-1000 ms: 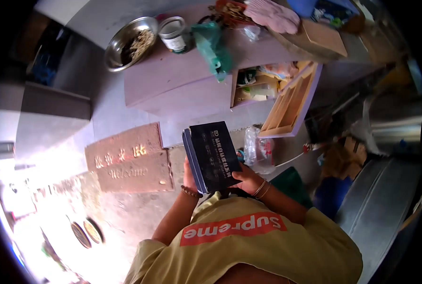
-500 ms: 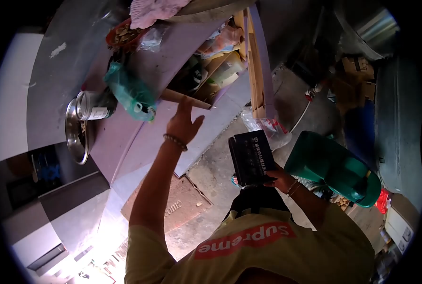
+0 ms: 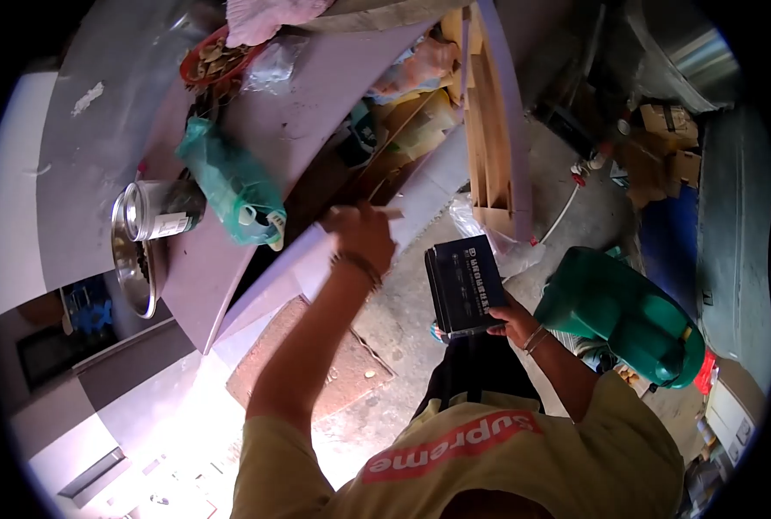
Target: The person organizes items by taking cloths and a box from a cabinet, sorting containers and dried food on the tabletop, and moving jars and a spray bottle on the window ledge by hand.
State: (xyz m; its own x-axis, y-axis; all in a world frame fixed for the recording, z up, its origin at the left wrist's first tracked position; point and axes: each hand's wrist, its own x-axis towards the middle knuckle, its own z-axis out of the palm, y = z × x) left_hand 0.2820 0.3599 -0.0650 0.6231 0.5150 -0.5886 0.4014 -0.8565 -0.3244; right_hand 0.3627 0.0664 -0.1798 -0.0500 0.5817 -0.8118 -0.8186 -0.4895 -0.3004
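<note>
My right hand (image 3: 514, 322) grips the lower corner of a dark box (image 3: 465, 285) with pale lettering, held upright in front of my waist. My left hand (image 3: 364, 235), with a beaded bracelet at the wrist, is slightly blurred. Its fingers curl over the top edge of a lilac drawer front (image 3: 286, 272). A dark gap shows between this panel and the lilac tabletop (image 3: 230, 160). Beyond my left hand is an open compartment with a cloth bundle (image 3: 416, 69) and other jumbled items. What lies inside the gap by my hand is too dark to tell.
On the tabletop are a green plastic bag (image 3: 230, 182), a clear jar (image 3: 162, 210), a metal bowl (image 3: 150, 307) and a red basket (image 3: 186, 69). A wooden-backed panel (image 3: 494, 130) juts out at right. A green plastic container (image 3: 619, 311) stands on the floor near a doormat (image 3: 338, 363).
My left hand has come back toward me and right, from reaching at the edge to curling over it. The drawer front has moved out, opening a dark gap. The box stays in my right hand.
</note>
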